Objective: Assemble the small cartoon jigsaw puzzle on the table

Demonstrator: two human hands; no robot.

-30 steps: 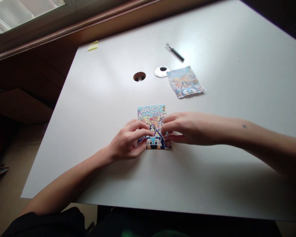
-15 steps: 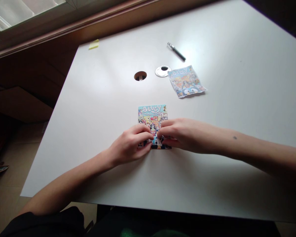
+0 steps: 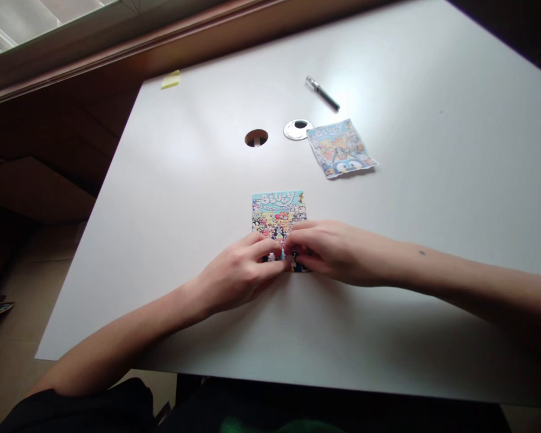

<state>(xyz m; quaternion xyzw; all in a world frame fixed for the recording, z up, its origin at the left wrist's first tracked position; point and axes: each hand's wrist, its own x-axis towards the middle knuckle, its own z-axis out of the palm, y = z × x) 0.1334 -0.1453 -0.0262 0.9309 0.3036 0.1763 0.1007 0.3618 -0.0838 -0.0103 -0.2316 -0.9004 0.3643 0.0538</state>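
A small colourful jigsaw puzzle [image 3: 277,213] with a cartoon picture lies flat on the white table [image 3: 388,300]. My left hand [image 3: 241,273] and my right hand [image 3: 329,249] meet over its near edge, fingertips pinched together on the bottom row and covering it. Both hands have curled fingers pressing on the puzzle. Whether a loose piece is between the fingers is hidden.
A printed picture sheet [image 3: 341,147] with the same cartoon lies further back right. Behind it are a silver cable-hole cap [image 3: 297,129], an open round hole [image 3: 256,138] and a dark pen [image 3: 322,93]. A yellow sticky note [image 3: 170,79] sits at the far left corner.
Both hands have slid toward me along the puzzle and closed in on each other, so more of its upper part shows and its bottom row is covered.
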